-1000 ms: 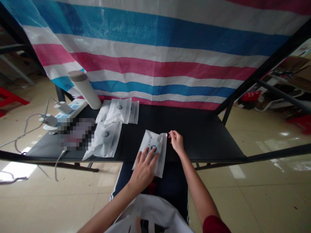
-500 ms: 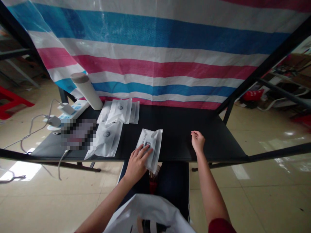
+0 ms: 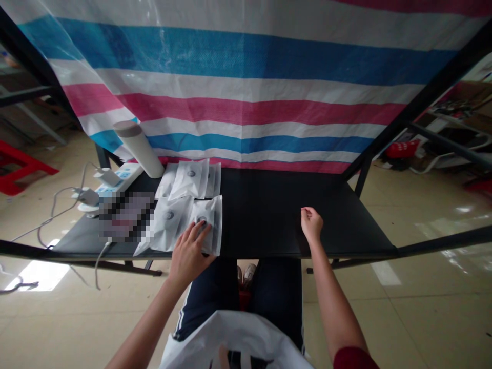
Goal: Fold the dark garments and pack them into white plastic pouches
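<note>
My left hand [image 3: 191, 254] lies with spread fingers on a frosted white packet [image 3: 216, 218] with a round dark mark, near the front edge of the black table [image 3: 265, 210]. That packet partly overlaps another white packet [image 3: 165, 225] on its left. Behind them several similar packets [image 3: 191, 177] lie overlapped. Over the right part of the table is my right hand [image 3: 311, 223], its fingers curled closed; whether anything small is inside cannot be seen.
A white bottle with a grey-brown lid [image 3: 140, 149] stands at the back left. Beside it are a power strip [image 3: 125, 177] with plugs and cables, and a pixelated device [image 3: 128, 215]. A striped sheet [image 3: 246, 110] hangs behind; black frame posts flank the table.
My left hand has moved left together with the packet, which now rests against the front-left packet instead of over the table's front middle. My right hand has barely moved.
</note>
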A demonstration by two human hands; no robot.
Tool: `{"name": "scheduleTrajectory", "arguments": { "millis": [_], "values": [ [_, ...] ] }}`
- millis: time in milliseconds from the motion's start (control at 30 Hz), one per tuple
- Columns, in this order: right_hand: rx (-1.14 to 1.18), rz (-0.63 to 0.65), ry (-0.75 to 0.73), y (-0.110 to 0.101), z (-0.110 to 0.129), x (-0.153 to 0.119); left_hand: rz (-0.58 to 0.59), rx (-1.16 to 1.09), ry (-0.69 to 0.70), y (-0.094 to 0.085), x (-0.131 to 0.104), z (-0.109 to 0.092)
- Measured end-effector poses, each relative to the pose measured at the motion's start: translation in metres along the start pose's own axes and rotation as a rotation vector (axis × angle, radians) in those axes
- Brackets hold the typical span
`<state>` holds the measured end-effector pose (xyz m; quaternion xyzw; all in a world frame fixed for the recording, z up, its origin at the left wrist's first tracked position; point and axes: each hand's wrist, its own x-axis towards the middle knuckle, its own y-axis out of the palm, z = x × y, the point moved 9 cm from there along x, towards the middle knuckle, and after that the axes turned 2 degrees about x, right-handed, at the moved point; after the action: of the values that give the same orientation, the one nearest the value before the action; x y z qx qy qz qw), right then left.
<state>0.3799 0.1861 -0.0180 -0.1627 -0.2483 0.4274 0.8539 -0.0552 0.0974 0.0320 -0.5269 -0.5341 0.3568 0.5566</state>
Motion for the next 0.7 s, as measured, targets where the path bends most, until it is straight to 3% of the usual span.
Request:
{"name": "scheduleTrajectory", "arguments": {
  "millis": [67, 100, 267, 367, 433, 533, 700],
  "values": [
    [0.107, 0.072, 0.016, 0.027, 0.021, -0.009, -0.027, -0.001, 0.002, -0.001, -0.003, -0.003],
    [0.197, 0.169, 0.015, 0.051, 0.038, -0.015, -0.045, -0.002, 0.005, -0.001, -0.004, -0.006],
    [0.482, 0.737, 0.048, 0.209, 0.160, -0.061, -0.116, 0.007, 0.022, 0.002, -0.007, -0.021],
    [0.362, 0.857, 0.170, 0.281, 0.210, -0.068, -0.157, 0.015, 0.003, 0.004, -0.009, -0.023],
    [0.268, 0.851, 0.205, 0.310, 0.229, -0.064, -0.165, 0.018, 0.000, 0.005, -0.009, -0.023],
    [0.289, 0.850, 0.210, 0.333, 0.247, -0.063, -0.162, 0.020, -0.013, 0.005, -0.010, -0.021],
    [0.512, 0.876, 0.202, 0.335, 0.264, -0.060, -0.148, 0.020, -0.023, 0.004, -0.012, -0.019]
  ]
}}
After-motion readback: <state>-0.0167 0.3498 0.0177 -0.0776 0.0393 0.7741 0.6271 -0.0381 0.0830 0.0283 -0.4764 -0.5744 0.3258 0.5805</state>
